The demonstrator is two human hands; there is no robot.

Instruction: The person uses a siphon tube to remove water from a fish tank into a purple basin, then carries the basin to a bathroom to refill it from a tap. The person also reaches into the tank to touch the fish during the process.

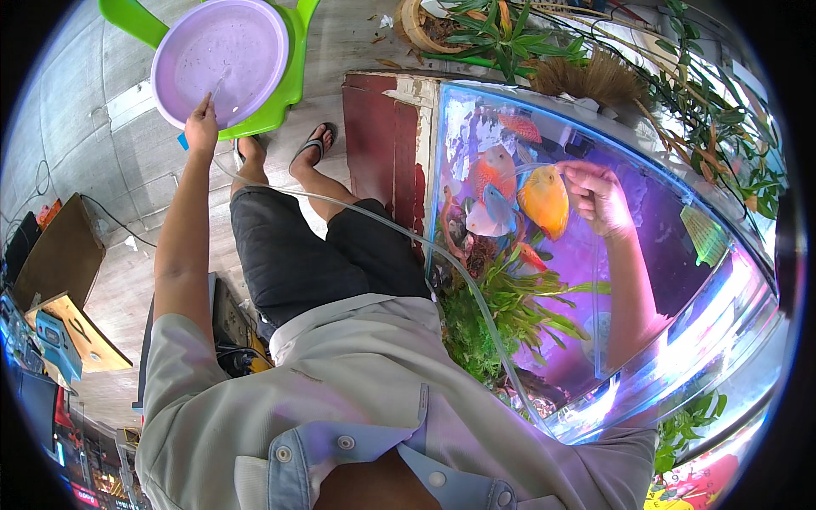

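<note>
On the left, my left hand (201,127) is closed around one end of a clear hose (408,231), above a shallow purple basin (170,85). A little water lies in the basin with dark specks. From there the hose runs across my legs to the tank's near edge. My right hand (599,200) is down in the aquarium (442,153), its fingers pinched on what looks like the clear tube's other end. A yellow-orange discus fish (544,202) hovers right beside those fingers. Red discus fish (495,172) and a pale blue one (490,214) gather left of it.
The basin rests on a green plastic chair (296,64). Leafy water plants (527,297) fill the tank's near left part. Potted plants (501,34) line its far side. A green mesh piece (704,236) hangs at the right glass. Boards (76,336) stand at far left.
</note>
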